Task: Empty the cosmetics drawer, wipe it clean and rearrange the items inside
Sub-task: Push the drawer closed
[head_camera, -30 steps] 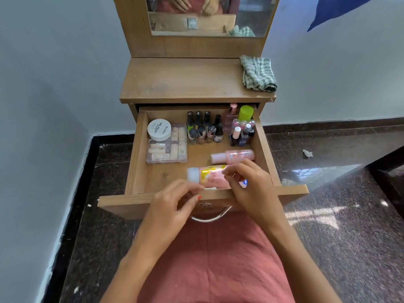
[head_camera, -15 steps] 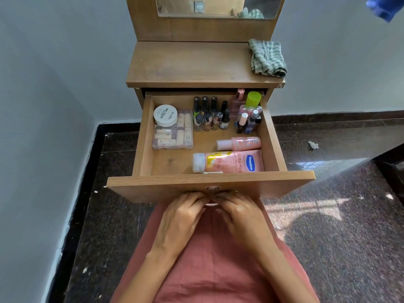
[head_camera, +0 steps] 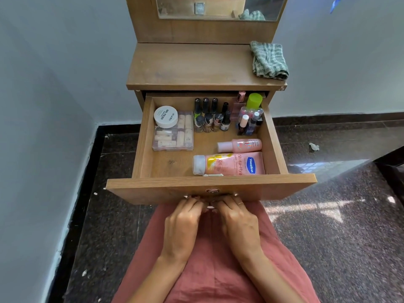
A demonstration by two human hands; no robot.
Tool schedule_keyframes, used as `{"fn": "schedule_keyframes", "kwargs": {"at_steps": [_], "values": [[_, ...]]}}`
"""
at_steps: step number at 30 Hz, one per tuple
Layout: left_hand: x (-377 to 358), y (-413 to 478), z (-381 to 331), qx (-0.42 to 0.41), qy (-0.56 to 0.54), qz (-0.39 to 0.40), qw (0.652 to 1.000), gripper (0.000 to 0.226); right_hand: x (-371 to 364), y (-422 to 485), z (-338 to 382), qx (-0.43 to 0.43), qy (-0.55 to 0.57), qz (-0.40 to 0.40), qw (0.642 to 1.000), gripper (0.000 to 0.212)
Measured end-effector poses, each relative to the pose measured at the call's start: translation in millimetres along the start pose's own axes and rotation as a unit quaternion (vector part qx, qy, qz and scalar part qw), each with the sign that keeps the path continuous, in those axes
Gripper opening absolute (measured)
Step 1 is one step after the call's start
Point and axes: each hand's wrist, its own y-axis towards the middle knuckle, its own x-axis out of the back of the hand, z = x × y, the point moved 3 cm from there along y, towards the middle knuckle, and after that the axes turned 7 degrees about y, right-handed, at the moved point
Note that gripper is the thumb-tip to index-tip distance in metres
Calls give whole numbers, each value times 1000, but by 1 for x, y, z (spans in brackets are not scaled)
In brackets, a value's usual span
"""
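The left hand [head_camera: 182,226] and right hand [head_camera: 238,224] had fingers curled round the curved metal handle [head_camera: 211,207] of the pulled-out wooden drawer [head_camera: 209,182], closing which probably needed a slow, level push lest the small upright nail-polish bottles [head_camera: 209,115] inside topple.

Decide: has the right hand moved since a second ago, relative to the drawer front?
Yes: the right hand left the Vaseline tube and withdrew outward past the drawer front.
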Motion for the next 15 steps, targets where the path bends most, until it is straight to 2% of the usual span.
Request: {"fn": "schedule_keyframes", "kwargs": {"at_steps": [3,6,9,15], "values": [[-6,7,2,8,-28,2,1000,20,-2,8,-2,-4,3,-16,1000,22],[-11,19,6,13,-45,7,999,5,-6,21,-3,-5,11,-25,1000,16],[-14,35,9,32,-64,33,997,18,-9,37,-6,-14,29,-10,999,21],[-21,72,12,49,-86,63,993,12,-11,73,-11,6,13,-42,999,12]]}}
